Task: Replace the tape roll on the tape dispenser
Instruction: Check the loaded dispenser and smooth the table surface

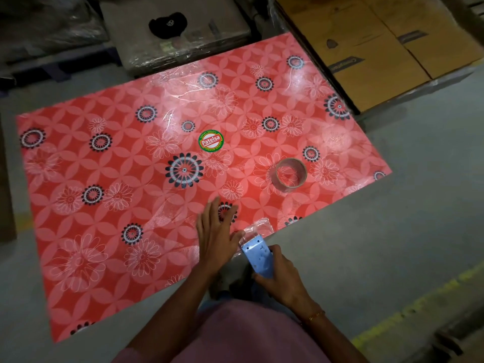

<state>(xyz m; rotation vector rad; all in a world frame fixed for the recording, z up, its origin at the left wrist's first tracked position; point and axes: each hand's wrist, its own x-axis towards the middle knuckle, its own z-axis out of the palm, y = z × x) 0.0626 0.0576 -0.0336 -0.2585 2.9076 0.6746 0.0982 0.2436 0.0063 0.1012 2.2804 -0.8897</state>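
— Where is the dispenser now?

— The light blue metal tape dispenser with the toothed cutting edge [258,258] is in my right hand [281,277]. My fingers [264,280] are curled around its body and the thumb lies on its far side. It is just off the near edge of the red tabletop with the flower pattern [104,205], with the teeth pointing toward the tabletop.

— And your left hand?

— My left hand [216,237] is released, fingers straight and spread, above the near edge of the tabletop. Its thumb is next to a piece of clear crinkled tape film [258,227] that hangs at the teeth; I cannot tell if it touches.

— The new roll?

— The clear tape roll with the brown core [289,174] lies flat on the tabletop, well apart from both hands, beyond and to the right of my left fingers. A round green and red sticker [211,140] is near the middle of the tabletop.
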